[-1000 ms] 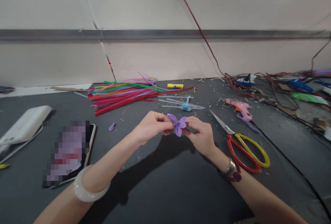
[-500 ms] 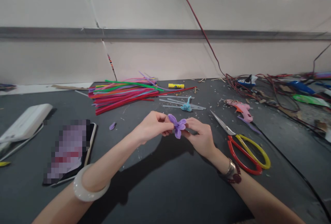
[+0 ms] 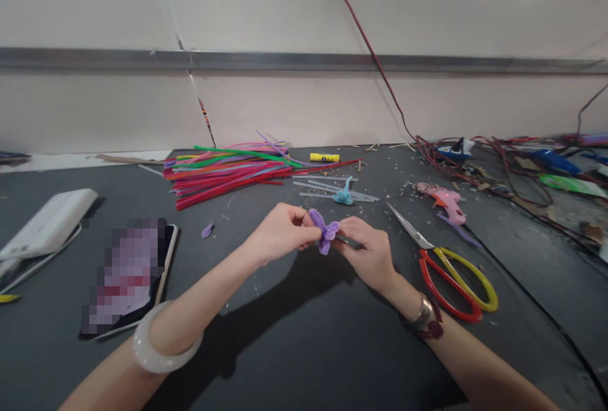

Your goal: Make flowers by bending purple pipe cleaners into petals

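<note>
Across the dark table (image 3: 304, 354), the colourful pipe cleaner bundle (image 3: 232, 177) lies at the back, probably so the front has working room. Scissors (image 3: 427, 247) rest on the right, handles towards the person, presumably for easy reach. The left hand (image 3: 280, 233) and right hand (image 3: 368, 246) pinch a purple flower (image 3: 327, 232) from opposite sides, held above the table, perhaps to steady its soft petals uncrushed. A tiny purple piece (image 3: 207, 230) lies apart, left of both hands.
</note>
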`<state>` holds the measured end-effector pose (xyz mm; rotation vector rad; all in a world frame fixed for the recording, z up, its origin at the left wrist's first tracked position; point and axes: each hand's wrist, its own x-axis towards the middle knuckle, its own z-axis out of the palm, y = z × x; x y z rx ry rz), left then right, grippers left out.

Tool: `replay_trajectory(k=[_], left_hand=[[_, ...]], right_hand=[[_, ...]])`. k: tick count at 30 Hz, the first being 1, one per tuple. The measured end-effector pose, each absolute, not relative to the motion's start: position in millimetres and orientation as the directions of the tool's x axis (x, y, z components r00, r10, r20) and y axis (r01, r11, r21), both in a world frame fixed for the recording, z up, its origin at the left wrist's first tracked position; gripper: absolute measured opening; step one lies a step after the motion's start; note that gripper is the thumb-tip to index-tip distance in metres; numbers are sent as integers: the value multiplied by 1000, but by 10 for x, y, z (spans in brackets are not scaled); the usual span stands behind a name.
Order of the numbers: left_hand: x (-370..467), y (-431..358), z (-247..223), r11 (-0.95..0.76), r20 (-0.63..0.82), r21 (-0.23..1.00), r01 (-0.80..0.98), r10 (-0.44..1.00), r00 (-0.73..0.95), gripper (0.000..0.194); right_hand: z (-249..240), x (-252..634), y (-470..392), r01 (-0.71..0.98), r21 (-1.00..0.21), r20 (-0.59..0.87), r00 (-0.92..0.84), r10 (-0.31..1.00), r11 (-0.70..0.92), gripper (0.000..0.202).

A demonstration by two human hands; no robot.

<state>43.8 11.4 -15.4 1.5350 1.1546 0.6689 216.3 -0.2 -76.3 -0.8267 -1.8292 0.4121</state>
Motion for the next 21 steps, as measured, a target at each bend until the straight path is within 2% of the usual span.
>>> replay_trajectory(k=[5, 14, 21], left_hand=[[437, 95, -188, -49, -112, 908, 416, 929, 354, 12], [410, 99, -164, -134, -80, 877, 461, 906, 416, 11], [427, 97, -197, -163, -58, 865, 475, 908, 416, 13]], right_hand=[[-781, 2164, -3, 360, -603, 679, -236, 695, 712, 11], [-774, 2162, 10, 339, -681, 587, -278, 761, 649, 12], [-802, 2169, 21, 342, -667, 597, -286, 749, 662, 11]])
